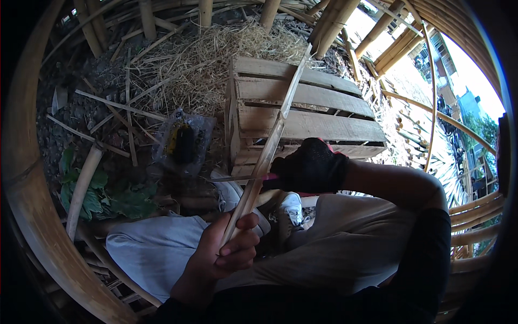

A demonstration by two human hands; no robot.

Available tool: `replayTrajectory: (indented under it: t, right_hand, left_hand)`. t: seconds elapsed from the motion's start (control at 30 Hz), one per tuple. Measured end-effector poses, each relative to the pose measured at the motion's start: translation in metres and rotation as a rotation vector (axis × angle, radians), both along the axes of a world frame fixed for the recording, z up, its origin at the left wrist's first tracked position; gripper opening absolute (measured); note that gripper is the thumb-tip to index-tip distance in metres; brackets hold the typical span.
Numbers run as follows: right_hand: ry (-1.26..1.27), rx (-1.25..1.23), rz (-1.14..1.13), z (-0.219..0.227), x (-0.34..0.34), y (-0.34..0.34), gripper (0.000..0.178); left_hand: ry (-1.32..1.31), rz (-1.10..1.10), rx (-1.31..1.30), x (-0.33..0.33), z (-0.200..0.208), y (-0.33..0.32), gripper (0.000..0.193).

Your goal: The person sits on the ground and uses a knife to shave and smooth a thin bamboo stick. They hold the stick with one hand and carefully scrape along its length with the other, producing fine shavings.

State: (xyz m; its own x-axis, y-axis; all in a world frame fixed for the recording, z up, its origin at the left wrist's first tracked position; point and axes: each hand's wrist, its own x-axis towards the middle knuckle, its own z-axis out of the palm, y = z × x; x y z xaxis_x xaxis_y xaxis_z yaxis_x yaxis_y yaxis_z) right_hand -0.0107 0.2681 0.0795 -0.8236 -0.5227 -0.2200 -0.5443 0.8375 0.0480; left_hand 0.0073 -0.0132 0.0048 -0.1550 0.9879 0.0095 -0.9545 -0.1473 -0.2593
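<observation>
My bare left hand [231, 244] is wrapped round the lower end of a long split bamboo strip [271, 141]. The strip slants up and to the right, its far end passing in front of a slatted wooden crate [313, 125]. In a dark glove with some red on it, my right hand [308, 168] grips a knife [237, 178] by its pinkish handle. The thin blade points left and crosses the strip a little above my left hand. Whether its edge bites into the bamboo, I cannot tell.
Pale straw or shavings [216, 54] heap behind the crate. On the ground at left lie a clear plastic bag with a black and yellow thing [184, 141], loose bamboo strips [121, 103] and green leaves [91, 191]. Bamboo poles [32, 183] stand around me.
</observation>
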Motion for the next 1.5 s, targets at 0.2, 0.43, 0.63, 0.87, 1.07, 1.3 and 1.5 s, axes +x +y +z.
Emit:
replayTrajectory:
  t: [0.2,0.43,0.63,0.87,1.07,1.3,1.5]
  right_hand:
    - [0.124,0.133,-0.155,-0.011,-0.011,0.019,0.028]
    - [0.056,0.17,-0.183,-0.009,-0.024,0.039,0.039]
    - [-0.068,0.099,-0.139,0.0,-0.002,0.015,0.043]
    - [0.163,-0.013,-0.023,-0.007,0.005,0.006,0.039]
    - [0.088,0.152,-0.213,-0.004,-0.019,0.021,0.039]
    - [0.141,0.203,-0.37,-0.008,-0.038,0.063,0.05]
    - [0.148,-0.086,0.0,-0.021,0.0,0.023,0.05]
  left_hand:
    - [-0.091,0.031,0.044,-0.007,-0.004,-0.005,0.028]
    - [-0.063,0.026,-0.043,-0.002,0.0,0.001,0.027]
    - [0.026,-0.019,0.009,-0.003,0.002,0.0,0.028]
    - [-0.025,0.027,0.0,-0.007,-0.003,-0.001,0.029]
    - [0.0,0.007,-0.081,-0.008,-0.003,0.003,0.028]
    - [0.031,-0.009,-0.075,-0.004,0.002,0.001,0.028]
    - [-0.01,0.017,-0.041,-0.002,0.0,0.003,0.031]
